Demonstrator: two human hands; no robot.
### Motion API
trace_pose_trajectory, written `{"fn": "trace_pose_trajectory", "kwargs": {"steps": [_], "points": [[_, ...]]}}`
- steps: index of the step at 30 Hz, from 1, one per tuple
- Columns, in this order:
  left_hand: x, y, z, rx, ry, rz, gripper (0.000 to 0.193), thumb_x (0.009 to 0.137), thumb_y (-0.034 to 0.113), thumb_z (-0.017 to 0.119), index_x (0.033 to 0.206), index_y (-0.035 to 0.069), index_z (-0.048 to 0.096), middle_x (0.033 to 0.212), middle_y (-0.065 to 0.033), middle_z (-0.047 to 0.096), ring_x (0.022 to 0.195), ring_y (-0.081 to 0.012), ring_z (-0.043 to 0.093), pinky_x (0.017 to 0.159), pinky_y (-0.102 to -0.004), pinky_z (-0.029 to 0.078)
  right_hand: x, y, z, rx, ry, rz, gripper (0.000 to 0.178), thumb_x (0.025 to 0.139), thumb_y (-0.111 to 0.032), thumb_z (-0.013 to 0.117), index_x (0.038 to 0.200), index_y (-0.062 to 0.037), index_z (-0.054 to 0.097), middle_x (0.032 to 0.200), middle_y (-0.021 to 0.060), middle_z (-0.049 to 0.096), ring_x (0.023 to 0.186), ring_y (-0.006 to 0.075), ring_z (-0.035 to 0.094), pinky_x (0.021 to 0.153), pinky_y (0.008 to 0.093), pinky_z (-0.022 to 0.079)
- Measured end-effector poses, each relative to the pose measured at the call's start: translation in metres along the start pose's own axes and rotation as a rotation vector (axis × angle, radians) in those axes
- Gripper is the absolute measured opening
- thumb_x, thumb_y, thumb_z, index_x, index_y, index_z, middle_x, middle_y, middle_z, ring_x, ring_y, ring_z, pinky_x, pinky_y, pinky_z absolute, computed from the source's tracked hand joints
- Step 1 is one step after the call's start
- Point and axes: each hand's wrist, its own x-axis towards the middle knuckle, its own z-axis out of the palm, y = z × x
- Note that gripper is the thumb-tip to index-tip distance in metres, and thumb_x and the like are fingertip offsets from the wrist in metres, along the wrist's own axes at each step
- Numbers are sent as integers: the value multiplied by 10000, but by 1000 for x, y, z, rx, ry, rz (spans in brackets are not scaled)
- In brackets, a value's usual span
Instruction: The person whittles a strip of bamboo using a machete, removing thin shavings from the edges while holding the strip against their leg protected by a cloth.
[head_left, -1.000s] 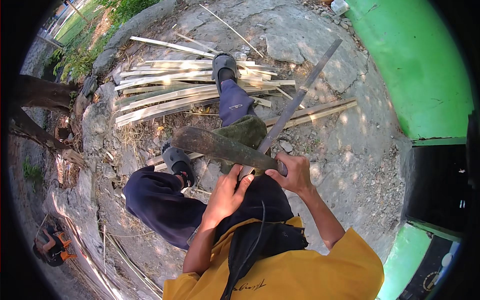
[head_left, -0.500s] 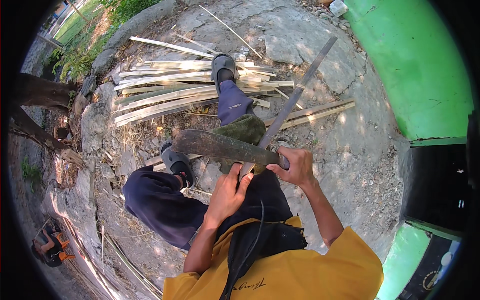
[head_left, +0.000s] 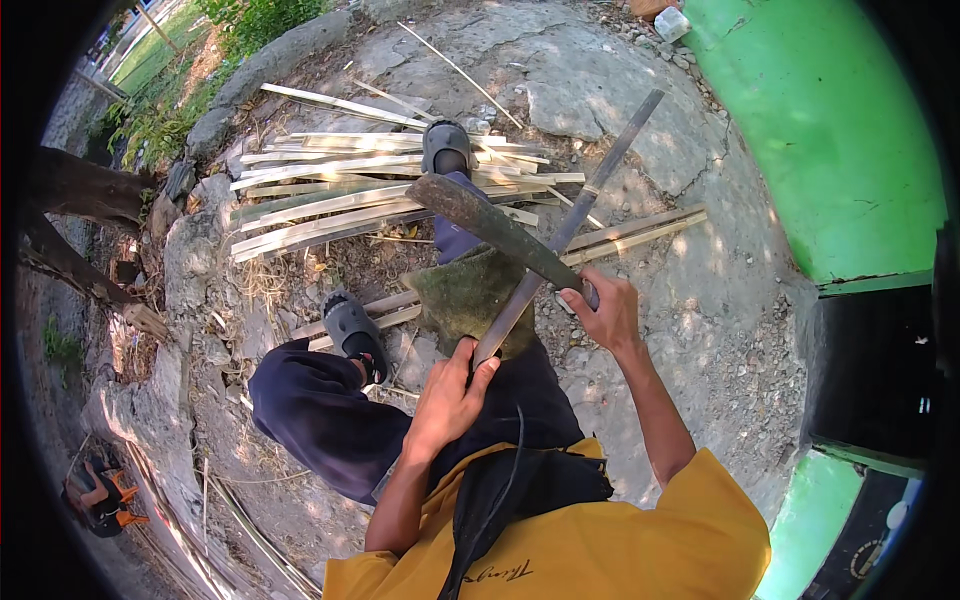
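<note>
My left hand [head_left: 445, 402] is closed round the near end of a long grey-brown bamboo strip [head_left: 617, 150], which slants away to the far right. In my right hand [head_left: 612, 315] is the handle of a machete with a broad, dark, worn blade [head_left: 480, 220]. The blade lies across the strip, its tip toward the far left. Under the strip, a green-brown cloth [head_left: 450, 300] covers part of my leg. Whether the edge bites into the strip, I cannot tell.
Several pale split bamboo strips [head_left: 330, 200] lie in a pile around my far shoe [head_left: 447, 148]. Two more strips [head_left: 640, 232] rest to the right. A green wall [head_left: 820, 140] stands at right, tree trunks [head_left: 90, 190] at left. Another person [head_left: 95, 495] sits at the lower left.
My right hand has moved the machete away from me, farther along the strip. The blade now tilts, its tip raised farther off. The strip has shifted slightly; my left hand still grips its near end.
</note>
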Motion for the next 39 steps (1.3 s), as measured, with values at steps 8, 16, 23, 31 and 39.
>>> {"fn": "trace_pose_trajectory", "kwargs": {"steps": [8, 16, 23, 31, 39], "points": [[3, -1, -1, -8, -85, -42, 420, 1060, 390, 589, 1236, 8, 583, 993, -276, 663, 972, -472, 595, 881, -520, 456, -25, -27, 6, 31, -123, -137, 603, 885, -697, 689, 844, -95, 689, 565, 87, 598, 536, 326, 653, 522, 431, 479], [2, 6, -3, 72, -86, -54, 445, 1069, 417, 559, 1240, 6, 555, 1010, -288, 672, 1034, -480, 613, 925, -525, 460, 11, 24, -6, -40, -21, 57, 558, 909, -618, 714, 883, -61, 691, 560, 135, 567, 517, 353, 627, 512, 440, 467], [4, 5, -7, 78, -76, -6, 415, 1066, 371, 563, 1234, -9, 558, 942, -318, 669, 964, -525, 628, 858, -562, 467, -20, 12, 7, 85, -80, -38, 630, 925, -662, 653, 908, -32, 679, 605, 162, 573, 551, 364, 616, 542, 445, 444], [4, 1, -3, 59, -74, 22, 391, 1060, 334, 580, 1192, -33, 562, 858, -312, 659, 907, -527, 638, 811, -563, 463, 10, 42, -5, 18, 14, 73, 472, 955, -508, 701, 952, -36, 703, 597, 155, 570, 541, 362, 611, 539, 441, 432], [4, -3, -7, 10, -80, 56, 351, 1058, 297, 592, 1168, -35, 558, 809, -309, 649, 861, -536, 637, 764, -562, 456, -3, 27, 3, 103, -52, -50, 609, 932, -650, 654, 940, -42, 684, 609, 157, 564, 544, 365, 605, 541, 438, 425]]}}
